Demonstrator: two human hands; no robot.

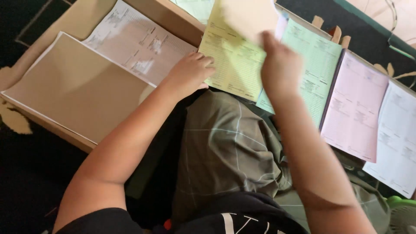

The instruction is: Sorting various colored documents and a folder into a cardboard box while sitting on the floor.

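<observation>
My left hand (190,71) rests with curled fingers on the near edge of a yellow printed form (232,60), next to a white printed sheet (138,43). My right hand (279,65) is raised and grips a pale sheet of paper (247,17) that is lifted above the yellow form. A light green form (316,65) lies just right of that hand. Further right lie a pink form (355,108) and a white form (396,138).
A brown folder or board (73,86) lies on the low wooden table (52,125) at the left. My lap in olive checked cloth (225,147) is below the papers. Dark patterned carpet (26,173) surrounds the table. A green object (401,212) sits at the bottom right.
</observation>
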